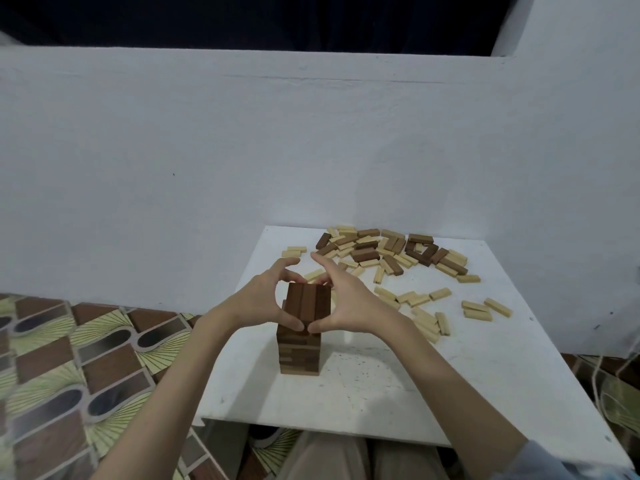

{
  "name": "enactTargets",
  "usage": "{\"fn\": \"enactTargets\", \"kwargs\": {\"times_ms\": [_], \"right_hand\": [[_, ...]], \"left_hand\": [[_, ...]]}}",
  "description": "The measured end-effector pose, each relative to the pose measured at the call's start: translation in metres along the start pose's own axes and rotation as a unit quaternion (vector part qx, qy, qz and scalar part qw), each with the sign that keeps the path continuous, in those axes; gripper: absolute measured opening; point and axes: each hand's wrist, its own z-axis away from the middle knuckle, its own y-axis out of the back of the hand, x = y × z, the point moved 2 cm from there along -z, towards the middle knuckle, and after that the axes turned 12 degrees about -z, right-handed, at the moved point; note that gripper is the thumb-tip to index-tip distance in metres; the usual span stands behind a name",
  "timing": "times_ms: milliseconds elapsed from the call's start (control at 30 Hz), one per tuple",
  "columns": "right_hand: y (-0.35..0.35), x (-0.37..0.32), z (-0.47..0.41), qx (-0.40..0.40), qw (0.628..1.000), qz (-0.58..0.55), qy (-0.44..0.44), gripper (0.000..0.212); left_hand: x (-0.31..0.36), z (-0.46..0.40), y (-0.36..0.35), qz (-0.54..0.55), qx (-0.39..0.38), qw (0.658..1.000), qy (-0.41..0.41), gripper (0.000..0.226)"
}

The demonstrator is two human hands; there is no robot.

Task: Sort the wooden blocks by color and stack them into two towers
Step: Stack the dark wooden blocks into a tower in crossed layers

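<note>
A tower of dark brown wooden blocks (pixel 300 351) stands on the white table (pixel 398 393), near its left side. Three dark blocks (pixel 308 301) lie side by side as its top layer. My left hand (pixel 263 299) and my right hand (pixel 341 299) cup that top layer from either side, thumbs on its near end and fingers curled round its far end. A mixed pile of dark and light blocks (pixel 381 252) lies at the back of the table. More light blocks (pixel 426 317) are scattered to the right of the tower.
A white wall (pixel 242 150) rises right behind the table. Patterned floor tiles (pixel 69 358) show to the left and right. My knees (pixel 346 459) are under the table's near edge. Thin cords (pixel 602 386) hang at the right.
</note>
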Motion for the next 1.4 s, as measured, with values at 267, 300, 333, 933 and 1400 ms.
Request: {"fn": "enactTargets", "kwargs": {"times_ms": [267,300,333,933,1400], "right_hand": [[-0.015,-0.001,-0.004,-0.007,1.000,0.017,-0.010,0.115],[-0.016,-0.001,-0.005,-0.007,1.000,0.020,-0.012,0.115],[-0.017,0.000,-0.005,-0.007,1.000,0.022,-0.011,0.114],[-0.023,0.007,-0.006,-0.020,0.999,0.031,-0.023,0.115],[-0.037,0.017,0.016,0.187,0.918,-0.350,0.013,0.072]], "left_hand": [[-0.017,0.001,-0.006,-0.002,-0.015,1.000,0.011,0.104],[-0.018,0.001,-0.006,-0.002,-0.016,1.000,0.012,0.104],[-0.019,0.001,-0.007,-0.002,-0.017,1.000,0.013,0.103],[-0.028,-0.001,-0.015,0.003,-0.031,1.000,0.002,0.105],[-0.025,0.024,-0.035,0.363,0.167,0.914,0.072,0.065]]}}
